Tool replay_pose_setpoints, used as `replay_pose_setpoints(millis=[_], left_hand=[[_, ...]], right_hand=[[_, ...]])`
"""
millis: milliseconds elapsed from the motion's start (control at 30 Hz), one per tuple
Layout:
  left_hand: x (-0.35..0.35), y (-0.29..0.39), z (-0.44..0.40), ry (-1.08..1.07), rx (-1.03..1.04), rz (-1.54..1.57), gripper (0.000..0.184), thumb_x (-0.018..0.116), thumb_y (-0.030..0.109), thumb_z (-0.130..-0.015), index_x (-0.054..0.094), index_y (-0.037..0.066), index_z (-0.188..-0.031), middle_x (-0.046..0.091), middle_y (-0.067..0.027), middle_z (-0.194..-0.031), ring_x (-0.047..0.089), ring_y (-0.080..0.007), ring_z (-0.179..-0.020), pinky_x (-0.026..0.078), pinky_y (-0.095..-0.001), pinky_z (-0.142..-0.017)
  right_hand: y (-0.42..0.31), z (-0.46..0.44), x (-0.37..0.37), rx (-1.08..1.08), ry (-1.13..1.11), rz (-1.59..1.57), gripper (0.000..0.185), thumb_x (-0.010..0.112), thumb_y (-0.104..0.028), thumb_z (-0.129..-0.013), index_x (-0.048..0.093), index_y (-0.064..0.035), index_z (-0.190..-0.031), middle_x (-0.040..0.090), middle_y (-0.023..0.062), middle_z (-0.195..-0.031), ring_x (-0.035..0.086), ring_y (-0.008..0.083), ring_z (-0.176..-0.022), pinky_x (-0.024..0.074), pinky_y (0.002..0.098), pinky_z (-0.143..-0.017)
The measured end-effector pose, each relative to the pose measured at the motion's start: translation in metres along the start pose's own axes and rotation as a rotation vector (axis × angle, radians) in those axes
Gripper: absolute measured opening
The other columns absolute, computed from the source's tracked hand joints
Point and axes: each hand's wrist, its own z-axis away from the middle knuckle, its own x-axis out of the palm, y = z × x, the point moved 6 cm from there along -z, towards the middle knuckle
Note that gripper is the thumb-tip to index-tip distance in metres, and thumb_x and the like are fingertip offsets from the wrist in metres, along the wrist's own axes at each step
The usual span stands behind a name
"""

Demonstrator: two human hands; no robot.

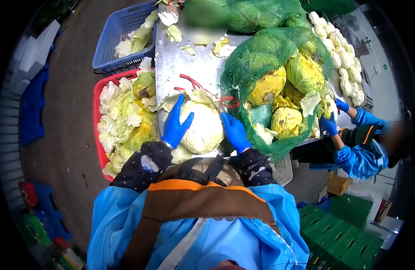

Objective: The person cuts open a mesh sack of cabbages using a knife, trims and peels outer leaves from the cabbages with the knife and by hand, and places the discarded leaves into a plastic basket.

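Note:
A pale, partly stripped cabbage point(202, 128) rests on the metal table in front of me, with loose outer leaves around its upper and left sides. My left hand point(176, 123), in a blue glove, holds its left side, fingers stretched upward and thumb lying on the head. On the opposite side my gloved right hand point(235, 133) presses against the cabbage; part of its fingers is hidden. Just right of that hand, a green mesh bag point(243, 58) lies with its mouth toward me, holding several yellowed cabbages point(286, 121). Red strips point(189, 81) lie beyond the cabbage.
A red crate point(99, 135) full of torn leaves stands left of the metal table point(171, 63), behind it a blue basket point(109, 42). Trimmed cabbages point(347, 60) are piled far right. A co-worker point(362, 144) in blue gloves handles a cabbage at right. Green crates point(338, 229) stand lower right.

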Motion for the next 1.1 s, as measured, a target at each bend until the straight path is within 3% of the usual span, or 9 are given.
replay_pose_setpoints(millis=[167,200,300,433,767,933,1000,1067,1100], left_hand=[[0.002,-0.013,0.003,0.059,0.047,-0.089,0.058,0.069,0.021,-0.082,0.045,-0.004,-0.128,0.055,-0.0217,-0.120,0.055,-0.0291,-0.110,0.043,-0.0343,-0.094],[0.004,-0.011,0.001,-0.024,-0.081,-0.072,0.054,0.069,0.021,-0.081,0.048,-0.004,-0.124,0.057,-0.0218,-0.115,0.057,-0.0294,-0.103,0.044,-0.0348,-0.091],[0.015,-0.050,0.008,-0.012,-0.082,-0.062,0.045,0.069,0.023,-0.082,0.053,-0.004,-0.116,0.059,-0.0199,-0.105,0.057,-0.0308,-0.096,0.045,-0.0368,-0.085],[0.013,-0.045,0.008,-0.020,-0.018,-0.057,0.051,0.067,0.025,-0.083,0.050,-0.006,-0.120,0.058,-0.0220,-0.104,0.056,-0.0333,-0.097,0.044,-0.0395,-0.086],[0.003,-0.010,0.011,0.038,0.050,0.010,0.073,0.073,0.033,-0.077,0.041,-0.006,-0.130,0.055,-0.0248,-0.118,0.054,-0.0339,-0.110,0.043,-0.0380,-0.093],[-0.005,-0.003,-0.010,-0.190,-0.096,0.212,0.073,0.079,0.044,-0.067,0.055,-0.007,-0.113,0.062,-0.0185,-0.105,0.060,-0.0240,-0.097,0.048,-0.0341,-0.086],[-0.026,0.067,-0.018,-0.384,-0.313,-0.096,0.071,0.080,0.046,-0.065,0.059,-0.007,-0.107,0.065,-0.0183,-0.099,0.063,-0.0244,-0.091,0.050,-0.0345,-0.081],[0.010,0.019,-0.019,-0.236,-0.165,0.189,0.064,0.081,0.040,-0.065,0.060,-0.003,-0.108,0.065,-0.0125,-0.102,0.062,-0.0201,-0.092,0.049,-0.0331,-0.085],[0.011,0.031,-0.019,-0.254,-0.074,0.017,0.064,0.081,0.041,-0.065,0.060,-0.001,-0.108,0.066,-0.0141,-0.101,0.064,-0.0222,-0.091,0.050,-0.0338,-0.084]], right_hand=[[-0.091,0.000,-0.035,-0.146,-0.223,0.281,0.075,0.072,-0.056,-0.069,0.053,-0.0097,-0.126,0.065,0.0215,-0.095,0.065,0.0343,-0.088,0.0521,0.0389,-0.073],[-0.099,0.002,-0.033,-0.478,-0.025,0.287,0.074,0.071,-0.052,-0.071,0.049,-0.0125,-0.129,0.064,0.0191,-0.101,0.065,0.0335,-0.085,0.0519,0.0417,-0.069],[-0.094,-0.030,-0.013,-0.401,-0.067,0.625,0.064,0.066,-0.036,-0.074,0.045,-0.0130,-0.130,0.057,0.0156,-0.103,0.060,0.0351,-0.076,0.0494,0.0441,-0.065],[-0.068,-0.062,0.005,-0.305,-0.280,0.517,0.042,0.064,-0.049,-0.073,0.069,-0.0119,-0.093,0.066,0.0160,-0.090,0.064,0.0333,-0.085,0.0503,0.0431,-0.076],[-0.038,-0.093,0.021,-0.111,-0.330,0.135,0.053,0.073,-0.048,-0.068,0.069,-0.0028,-0.095,0.067,0.0202,-0.086,0.066,0.0321,-0.080,0.0502,0.0403,-0.073],[-0.092,-0.024,-0.025,-0.344,0.159,0.230,0.036,0.077,-0.038,-0.068,0.070,-0.0146,-0.095,0.068,0.0130,-0.083,0.066,0.0284,-0.073,0.0511,0.0361,-0.063],[-0.107,-0.003,-0.030,-0.500,0.234,0.200,0.034,0.078,-0.029,-0.066,0.069,-0.0146,-0.096,0.068,0.0103,-0.082,0.066,0.0257,-0.070,0.0510,0.0339,-0.060],[-0.093,0.002,-0.027,-0.562,0.319,0.065,0.034,0.079,-0.020,-0.065,0.068,-0.0140,-0.096,0.067,0.0099,-0.080,0.066,0.0253,-0.069,0.0516,0.0329,-0.061],[-0.086,0.005,-0.027,-0.510,0.309,0.108,0.032,0.079,-0.019,-0.066,0.068,-0.0125,-0.095,0.067,0.0105,-0.080,0.066,0.0251,-0.069,0.0517,0.0330,-0.061]])
